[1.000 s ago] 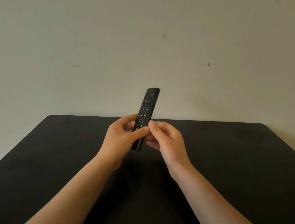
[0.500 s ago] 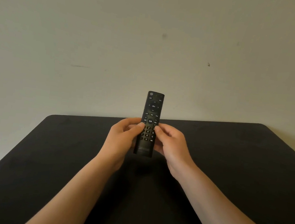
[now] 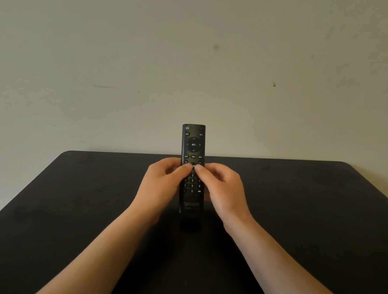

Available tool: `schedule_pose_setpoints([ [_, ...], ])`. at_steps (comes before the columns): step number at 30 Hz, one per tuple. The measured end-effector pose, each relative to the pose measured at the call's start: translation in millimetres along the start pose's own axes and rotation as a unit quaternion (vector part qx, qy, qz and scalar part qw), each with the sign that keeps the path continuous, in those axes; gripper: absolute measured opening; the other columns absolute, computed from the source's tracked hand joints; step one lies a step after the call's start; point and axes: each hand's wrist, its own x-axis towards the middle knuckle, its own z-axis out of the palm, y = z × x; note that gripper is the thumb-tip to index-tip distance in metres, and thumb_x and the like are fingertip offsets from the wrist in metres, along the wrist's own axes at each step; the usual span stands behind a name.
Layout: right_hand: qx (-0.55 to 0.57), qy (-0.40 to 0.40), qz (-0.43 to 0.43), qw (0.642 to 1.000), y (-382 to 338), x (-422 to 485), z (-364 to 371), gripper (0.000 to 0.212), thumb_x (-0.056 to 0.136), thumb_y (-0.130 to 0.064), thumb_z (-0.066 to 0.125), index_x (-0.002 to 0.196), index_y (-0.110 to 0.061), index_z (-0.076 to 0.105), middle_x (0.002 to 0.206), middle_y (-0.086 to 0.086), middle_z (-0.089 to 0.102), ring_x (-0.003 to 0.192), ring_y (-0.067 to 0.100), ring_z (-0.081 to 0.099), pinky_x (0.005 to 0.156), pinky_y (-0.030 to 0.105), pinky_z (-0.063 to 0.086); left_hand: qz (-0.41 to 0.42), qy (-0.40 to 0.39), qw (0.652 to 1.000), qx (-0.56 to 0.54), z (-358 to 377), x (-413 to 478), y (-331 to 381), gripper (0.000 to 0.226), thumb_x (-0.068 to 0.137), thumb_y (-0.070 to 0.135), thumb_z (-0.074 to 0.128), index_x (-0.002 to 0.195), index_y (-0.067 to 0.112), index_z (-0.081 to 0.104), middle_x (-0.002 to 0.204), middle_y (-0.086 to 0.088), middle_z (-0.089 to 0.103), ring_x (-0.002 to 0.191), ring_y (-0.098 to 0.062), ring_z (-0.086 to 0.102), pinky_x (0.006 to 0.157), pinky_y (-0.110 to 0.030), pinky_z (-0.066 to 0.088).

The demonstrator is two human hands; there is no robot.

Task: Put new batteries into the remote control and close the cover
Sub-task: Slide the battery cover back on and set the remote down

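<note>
A slim black remote control is held upright above the table, its button side facing me. My left hand grips its left edge and my right hand grips its right edge. Both thumbs meet on the button face near the middle. The back of the remote, where a battery cover would be, is hidden. No batteries are in sight.
A black table with rounded far corners spreads under my arms, and its far edge meets a plain pale wall. Nothing else lies on the visible table top.
The remote has turned from edge-on to face me squarely and now stands straight. Both thumbs have come together on its front.
</note>
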Motion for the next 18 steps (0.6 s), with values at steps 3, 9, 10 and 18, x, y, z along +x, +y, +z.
schedule_pose_setpoints([
  [3, -0.033, 0.016, -0.013, 0.999, 1.7, 1.9, -0.3, 0.021, 0.091, -0.029, 0.065, 0.095, -0.01, 0.074, 0.086, 0.001, 0.077, 0.08, 0.01, 0.073, 0.064, 0.016, 0.054, 0.012, -0.001, 1.0, 0.02, 1.8, -2.2, 1.4, 0.015, 0.094, 0.028, 0.06, 0.096, 0.02, 0.073, 0.091, -0.002, 0.077, 0.09, -0.018, 0.073, 0.086, -0.048, 0.058],
  [9, -0.084, 0.025, -0.046, 0.995, 2.3, 2.4, -1.5, 0.024, 0.091, -0.032, 0.064, 0.098, -0.011, 0.074, 0.087, -0.001, 0.076, 0.081, 0.008, 0.072, 0.066, 0.014, 0.055, 0.017, -0.006, 0.999, 0.031, 1.3, -2.9, 3.6, 0.017, 0.095, 0.027, 0.059, 0.099, 0.019, 0.073, 0.093, -0.002, 0.077, 0.091, -0.018, 0.073, 0.086, -0.049, 0.058],
  [10, -0.08, 0.023, -0.047, 0.995, 2.3, 2.1, -2.0, 0.024, 0.091, -0.031, 0.064, 0.099, -0.01, 0.074, 0.089, 0.0, 0.076, 0.082, 0.009, 0.072, 0.069, 0.017, 0.056, 0.018, -0.008, 0.999, 0.031, 1.1, -2.8, 3.7, 0.017, 0.095, 0.027, 0.059, 0.1, 0.019, 0.073, 0.094, -0.002, 0.077, 0.092, -0.018, 0.073, 0.086, -0.049, 0.058],
  [18, -0.078, 0.011, -0.048, 0.996, 1.4, -0.2, -2.7, 0.025, 0.093, -0.029, 0.063, 0.105, -0.01, 0.073, 0.094, 0.003, 0.076, 0.088, 0.013, 0.072, 0.081, 0.033, 0.06, 0.027, -0.011, 0.999, 0.034, 0.7, -3.6, 2.1, 0.018, 0.096, 0.026, 0.058, 0.106, 0.022, 0.072, 0.096, 0.003, 0.077, 0.092, -0.011, 0.073, 0.087, -0.043, 0.059],
])
